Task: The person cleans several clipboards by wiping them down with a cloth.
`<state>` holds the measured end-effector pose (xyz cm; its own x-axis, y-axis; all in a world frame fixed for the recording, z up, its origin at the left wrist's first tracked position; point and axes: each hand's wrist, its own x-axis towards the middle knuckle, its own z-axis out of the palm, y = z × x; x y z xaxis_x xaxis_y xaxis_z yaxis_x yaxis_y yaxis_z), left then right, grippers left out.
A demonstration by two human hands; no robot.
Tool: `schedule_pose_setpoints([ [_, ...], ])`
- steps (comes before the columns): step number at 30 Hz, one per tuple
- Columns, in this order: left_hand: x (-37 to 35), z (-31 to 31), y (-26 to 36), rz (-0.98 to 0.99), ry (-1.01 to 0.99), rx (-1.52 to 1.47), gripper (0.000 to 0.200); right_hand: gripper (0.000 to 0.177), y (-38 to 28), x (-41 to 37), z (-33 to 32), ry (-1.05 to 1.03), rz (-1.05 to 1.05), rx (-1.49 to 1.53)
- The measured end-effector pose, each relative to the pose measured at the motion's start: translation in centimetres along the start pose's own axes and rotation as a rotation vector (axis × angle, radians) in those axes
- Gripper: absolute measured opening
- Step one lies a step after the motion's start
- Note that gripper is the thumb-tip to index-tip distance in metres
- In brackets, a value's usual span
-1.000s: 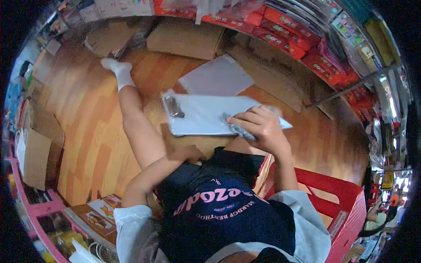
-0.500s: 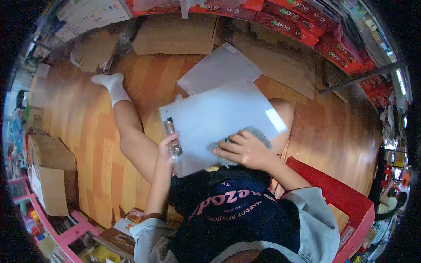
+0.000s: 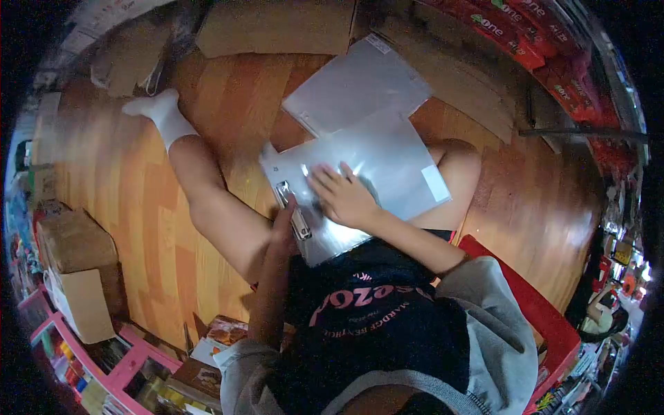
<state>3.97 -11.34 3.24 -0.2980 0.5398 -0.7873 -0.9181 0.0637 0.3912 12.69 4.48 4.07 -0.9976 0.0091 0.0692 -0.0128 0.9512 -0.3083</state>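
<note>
A clear plastic clipboard (image 3: 394, 149) with a metal clip (image 3: 293, 211) lies across my lap, tilted. My left hand (image 3: 280, 228) grips its left edge beside the clip. On the board's face rests my right hand (image 3: 346, 199), slightly blurred, its fingers spread over a grey fluffy cloth (image 3: 366, 182). Most of that cloth is hidden beneath the palm; only a dim patch shows beside the hand. A pale label (image 3: 436, 183) is on the board's right side. Beyond it, a second clear sheet or board (image 3: 356, 83) lies on the floor, partly overlapped by the clipboard.
Cardboard boxes (image 3: 277, 28) line the far side of the wooden floor (image 3: 149, 228). Red paper cartons (image 3: 512, 34) are stacked at the upper right. An open cardboard box (image 3: 83, 297) and a pink shelf frame (image 3: 97, 366) stand left. A red box (image 3: 546, 325) sits by my right side.
My right hand and the cloth have moved up and left across the clipboard, toward the clip. My left hand still holds the edge. The camera view has shifted.
</note>
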Motion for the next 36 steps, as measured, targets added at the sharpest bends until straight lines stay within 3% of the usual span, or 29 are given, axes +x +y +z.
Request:
schedule_pose_setpoints([
  [2, 3.4, -4.3, -1.5, -0.005, -0.426, 0.044, 0.044, 0.046, 2.8, 2.5, 0.6, -0.076, 0.181, -0.162],
  [3, 2.9, -3.2, -1.5, -0.011, -0.419, 0.032, 0.044, 0.046, 4.6, 3.5, 0.2, -0.168, 0.312, -0.251],
  [5, 1.1, 0.0, -1.2, 0.044, -0.031, 0.048, 0.037, 0.042, 8.6, 2.0, -0.3, -0.034, 0.501, -0.26],
  [7, 1.9, -0.7, -1.7, 0.1, -0.041, 0.006, 0.032, 0.042, 10.1, -0.4, -1.2, 0.037, 0.524, -0.341],
  [10, 0.8, 1.2, -0.2, 0.115, 0.123, 0.165, 0.029, 0.042, 7.9, -3.1, -3.6, -0.108, 0.447, -0.326],
  [13, 1.5, 0.0, -0.8, 0.124, -0.014, 0.015, 0.029, 0.042, 3.8, -4.6, -3.3, -0.194, 0.344, -0.174],
  [15, 2.0, -0.9, -1.1, 0.026, -0.005, 0.103, 0.03, 0.043, 1.4, -4.7, -2.6, -0.188, 0.256, -0.097],
  [19, -1.6, 1.3, -0.4, 0.123, 0.066, -0.038, 0.029, 0.045, -1.7, -2.2, -2.1, -0.149, 0.195, -0.011],
  [23, -5.7, -1.0, -1.8, 0.097, 0.135, -0.088, 0.028, 0.044, -1.3, 0.3, -3.8, -0.07, 0.274, -0.062],
  [25, -6.5, -2.2, -2.7, 0.174, 0.127, 0.049, 0.028, 0.044, 1.8, 0.1, -3.7, -0.104, 0.419, -0.091],
  [27, -7.5, -0.6, -2.7, 0.174, 0.312, 0.111, 0.025, 0.044, 5.1, -1.4, -3.0, -0.113, 0.533, -0.253],
  [28, -7.1, -2.0, -3.8, 0.199, 0.177, 0.071, 0.021, 0.044, 5.4, -2.0, -3.0, -0.124, 0.517, -0.245],
  [31, -7.4, -1.8, -2.1, 0.089, 0.048, 0.145, 0.019, 0.043, 3.7, -3.9, -2.8, -0.03, 0.525, -0.391],
  [33, -7.5, -1.2, -2.7, 0.171, 0.051, 0.067, 0.017, 0.044, -1.2, -4.5, -2.6, -0.082, 0.474, -0.105],
  [36, -5.7, -2.5, -4.1, 0.223, 0.125, 0.135, 0.016, 0.046, -6.3, -4.1, -1.8, -0.054, 0.221, 0.093],
])
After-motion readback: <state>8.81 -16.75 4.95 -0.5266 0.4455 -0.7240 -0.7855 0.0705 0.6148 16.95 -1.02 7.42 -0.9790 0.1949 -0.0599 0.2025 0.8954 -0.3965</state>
